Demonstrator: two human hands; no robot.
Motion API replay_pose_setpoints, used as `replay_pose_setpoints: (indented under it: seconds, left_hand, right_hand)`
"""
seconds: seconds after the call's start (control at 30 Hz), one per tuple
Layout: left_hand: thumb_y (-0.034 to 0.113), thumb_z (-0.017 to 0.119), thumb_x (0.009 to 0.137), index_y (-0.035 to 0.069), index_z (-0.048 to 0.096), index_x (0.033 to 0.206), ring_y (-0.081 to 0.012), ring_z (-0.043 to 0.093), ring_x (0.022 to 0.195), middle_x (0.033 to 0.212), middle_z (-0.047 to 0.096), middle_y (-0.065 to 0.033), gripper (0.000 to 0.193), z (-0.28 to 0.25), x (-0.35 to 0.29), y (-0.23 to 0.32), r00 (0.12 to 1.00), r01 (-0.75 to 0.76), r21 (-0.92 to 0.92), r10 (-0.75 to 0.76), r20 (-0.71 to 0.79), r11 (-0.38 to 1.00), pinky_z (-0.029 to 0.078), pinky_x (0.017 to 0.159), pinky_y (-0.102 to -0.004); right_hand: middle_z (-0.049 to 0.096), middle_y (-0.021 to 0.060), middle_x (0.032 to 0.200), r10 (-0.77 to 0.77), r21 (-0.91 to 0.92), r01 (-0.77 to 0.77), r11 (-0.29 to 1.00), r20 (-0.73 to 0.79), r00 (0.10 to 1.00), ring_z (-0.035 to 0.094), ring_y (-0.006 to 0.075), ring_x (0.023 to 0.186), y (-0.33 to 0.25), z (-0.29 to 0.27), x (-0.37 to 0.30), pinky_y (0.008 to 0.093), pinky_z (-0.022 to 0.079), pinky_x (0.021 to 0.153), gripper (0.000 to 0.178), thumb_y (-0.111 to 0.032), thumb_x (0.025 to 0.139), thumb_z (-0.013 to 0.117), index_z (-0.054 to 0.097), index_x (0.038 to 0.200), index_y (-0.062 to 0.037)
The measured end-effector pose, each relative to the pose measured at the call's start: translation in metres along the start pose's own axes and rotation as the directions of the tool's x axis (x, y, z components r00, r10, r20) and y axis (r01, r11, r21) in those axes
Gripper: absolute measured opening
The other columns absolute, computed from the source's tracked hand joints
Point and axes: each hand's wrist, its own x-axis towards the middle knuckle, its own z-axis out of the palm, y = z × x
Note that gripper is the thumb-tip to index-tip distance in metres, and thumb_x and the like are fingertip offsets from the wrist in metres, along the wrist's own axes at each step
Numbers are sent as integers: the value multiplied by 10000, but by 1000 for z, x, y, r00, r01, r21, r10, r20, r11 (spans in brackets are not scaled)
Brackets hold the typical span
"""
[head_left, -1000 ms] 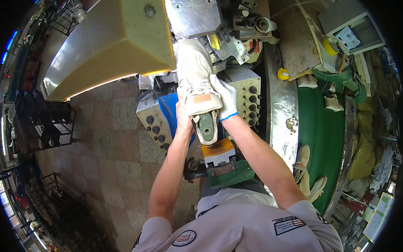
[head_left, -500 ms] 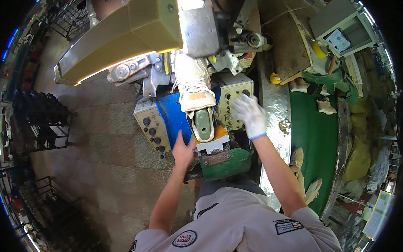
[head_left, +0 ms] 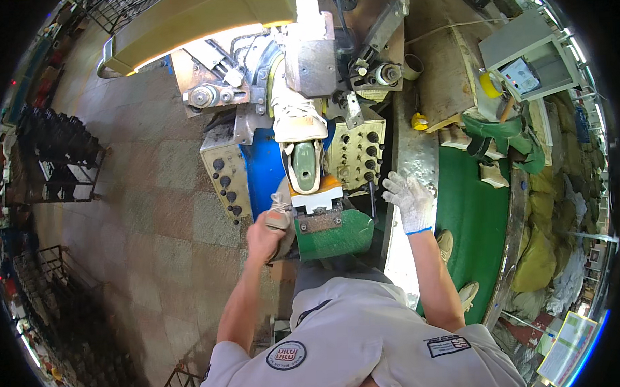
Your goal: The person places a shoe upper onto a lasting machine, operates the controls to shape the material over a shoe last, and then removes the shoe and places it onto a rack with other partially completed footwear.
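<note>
While gripping a beige shoe (head_left: 281,201) in the bare left hand (head_left: 262,237), holds the gloved right hand (head_left: 411,200) spread wide

Has the left fingers closed narrowly around a rounded part of the beige shoe, with its laces just past the grip toward one o'clock. Cannot tell how the thumb sits beneath. Bears that shoe just beside a green guard (head_left: 335,237), between six and seven o'clock from a cream shoe (head_left: 299,119).

Has the cream shoe mounted in a machine (head_left: 311,62), toe toward twelve o'clock, heel toward six, just above an orange block (head_left: 333,182). Shows a green last (head_left: 306,168) inside its opening. Places it near one o'clock from the left grip and ten o'clock from the right hand, apart from both.

Holds the right hand over a metal ledge (head_left: 418,152), fingers splayed toward eleven o'clock, near a knobbed control panel (head_left: 356,149) at ten. Shows a green belt (head_left: 478,208) at three o'clock from the glove, and pale shoes (head_left: 446,245) at five.
</note>
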Motion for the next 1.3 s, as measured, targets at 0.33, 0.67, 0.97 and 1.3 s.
replay_pose_setpoints:
  seconds: [0.33, 0.67, 0.97, 1.3]
  left_hand:
    - [184, 727, 680, -50, 603, 1346, -300, 704, 1087, 1218, 701, -212, 717, -108, -96, 166, 972, 223, -966, 44, 230, 128, 569, 948, -426]
    - [117, 644, 1018, -74, 675, 1155, -165, 687, 947, 1046, 727, -97, 237, -39, -28, 244, 786, -365, -74, 265, -559, 928, 562, 843, -306]
    - [301, 796, 901, 58, 499, 1497, -287, 565, 1263, 1464, 565, -147, 709, -8, 61, 239, 814, -172, 462, 390, -431, 870, 426, 1093, -397]
    - [77, 687, 933, -58, 537, 1416, -237, 604, 1182, 1337, 650, -144, 524, -40, 90, 178, 765, -471, 350, 573, -296, 810, 490, 1002, -374]
  right_hand:
    - [499, 292, 1487, -3, 66, -40, 997, 553, 833, 563, 377, 1325, -9, 89, -63, 490, 452, 1108, 1248, -816, 807, 633, 245, 1564, 96]
    - [743, 139, 1062, -68, 411, 22, 912, 98, 993, 727, 227, 940, -68, -102, -31, 369, 596, 852, 486, -342, 923, 733, 674, 1217, 40]
    - [756, 156, 930, 192, -417, -560, 716, -653, 732, 709, 257, 803, -145, -448, -66, 414, 560, 741, 685, -648, 789, 744, 781, 1006, 1]
    - [742, 259, 911, -229, -648, -630, 428, -752, 619, 740, 363, 839, -142, -644, 83, 428, 564, 773, 729, -575, 773, 803, 736, 1012, 110]
